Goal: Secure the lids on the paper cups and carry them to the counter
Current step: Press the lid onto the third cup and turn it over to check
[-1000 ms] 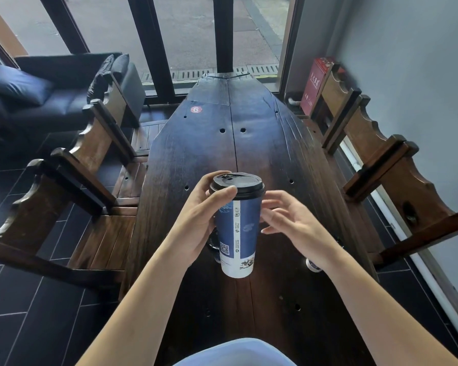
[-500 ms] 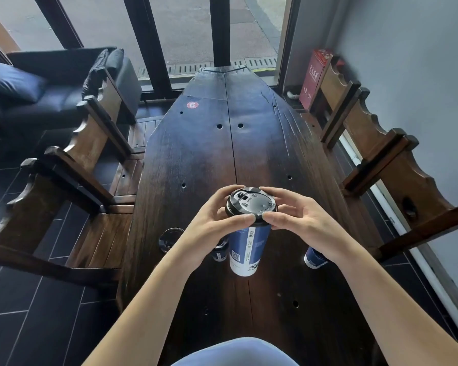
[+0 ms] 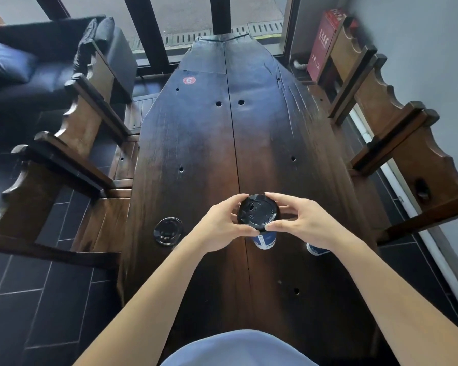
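- A second ago the blue paper cup (image 3: 264, 239) was held up off the surface by the left hand (image 3: 220, 225) alone, with the right hand (image 3: 306, 225) apart from it; it is now seen from almost straight above, low over the dark wooden surface (image 3: 209, 143), whether resting on it cannot be told.
- Both hands have since been brought onto the black lid (image 3: 258, 213), which is pinched at its rim from either side, thumbs at the near edge and fingers curled round the far edge.
- The lid is judged to be in the middle of being pressed home; whether it is seated all round cannot be told.
- A second blue cup (image 3: 316, 251) is partly hidden behind the right wrist, just right of the first; its top is not seen.
- A loose black lid (image 3: 168, 231) is left lying on the surface to the left, so at least one more cup is judged to remain uncapped, and carrying has not begun.
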Demonstrator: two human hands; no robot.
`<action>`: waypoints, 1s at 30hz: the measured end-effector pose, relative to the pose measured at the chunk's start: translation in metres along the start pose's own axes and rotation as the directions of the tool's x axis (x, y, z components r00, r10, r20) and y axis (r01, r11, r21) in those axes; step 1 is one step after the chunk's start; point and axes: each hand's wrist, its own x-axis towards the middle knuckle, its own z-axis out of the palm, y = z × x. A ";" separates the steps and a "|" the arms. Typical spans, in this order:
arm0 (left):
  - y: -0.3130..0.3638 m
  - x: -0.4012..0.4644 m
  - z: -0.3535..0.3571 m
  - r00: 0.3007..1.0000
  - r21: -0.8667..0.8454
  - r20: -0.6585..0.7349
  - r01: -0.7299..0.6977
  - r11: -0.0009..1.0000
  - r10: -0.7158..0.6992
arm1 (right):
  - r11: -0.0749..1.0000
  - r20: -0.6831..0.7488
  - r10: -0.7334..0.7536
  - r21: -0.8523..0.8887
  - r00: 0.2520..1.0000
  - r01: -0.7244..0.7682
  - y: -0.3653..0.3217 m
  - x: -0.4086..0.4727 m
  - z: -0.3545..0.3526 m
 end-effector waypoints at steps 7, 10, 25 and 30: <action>-0.028 0.038 0.040 0.996 0.062 -0.056 0.072 0.996 -0.068 | 0.996 0.054 0.091 -0.019 0.994 -0.090 0.050 0.034 0.007; -0.038 0.054 0.057 0.992 0.069 -0.091 0.091 0.993 -0.085 | 0.993 0.077 0.120 -0.012 0.990 -0.119 0.070 0.047 0.011; -0.077 0.074 0.091 0.971 0.014 -0.090 0.226 0.974 -0.224 | 0.970 0.176 0.238 0.012 0.955 -0.244 0.125 0.076 0.040; -0.072 0.067 0.090 0.965 0.000 -0.078 0.253 0.968 -0.252 | 0.960 0.160 0.275 0.004 0.948 -0.279 0.118 0.072 0.044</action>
